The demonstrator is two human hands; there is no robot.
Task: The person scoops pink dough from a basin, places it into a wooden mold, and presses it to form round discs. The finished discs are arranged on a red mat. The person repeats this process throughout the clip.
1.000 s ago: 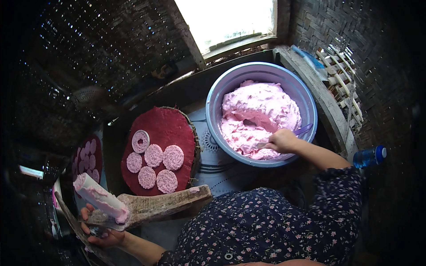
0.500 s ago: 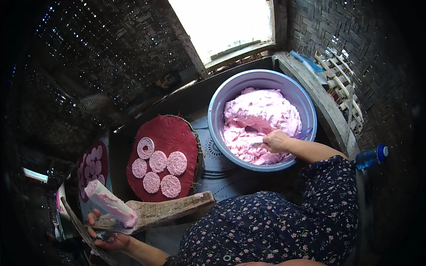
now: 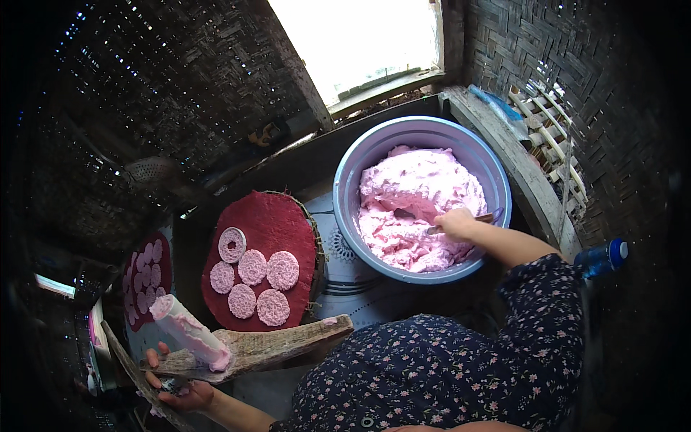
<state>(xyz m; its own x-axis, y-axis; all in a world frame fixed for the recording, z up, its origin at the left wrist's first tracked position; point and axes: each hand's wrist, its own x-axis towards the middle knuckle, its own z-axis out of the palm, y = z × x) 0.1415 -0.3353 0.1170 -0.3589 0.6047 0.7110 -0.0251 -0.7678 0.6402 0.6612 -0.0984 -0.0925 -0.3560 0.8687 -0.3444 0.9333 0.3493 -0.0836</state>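
Observation:
Over a big blue-grey basin (image 3: 348, 241), my right hand (image 3: 456, 223) is closed around a flat, stick-like tool (image 3: 436, 230). Its tip is at the surface of the fluffy pink dough (image 3: 425, 173) that fills much of the basin. A purple piece shows by the basin's right wall, partly behind the hand. At the lower left, my left hand (image 3: 188, 394) grips a wooden hand press (image 3: 277, 349) made of long boards. A white tube (image 3: 188, 335) smeared with pink dough stands tilted through the upper board. Part of the left fingers is hidden between the boards.
Left of the basin, a round red cloth-covered mat (image 3: 241, 209) carries several pink lacy discs (image 3: 282, 271) and a white ring (image 3: 232, 245) with pink in it. Farther left lies another red mat (image 3: 166, 277) with discs. A blue bottle (image 3: 603, 258) stands at right. Woven walls enclose the corner.
My right hand has shifted slightly upward and the tool in it has turned, now showing its edge. The left hand and press are nearly still; the view has shifted a little.

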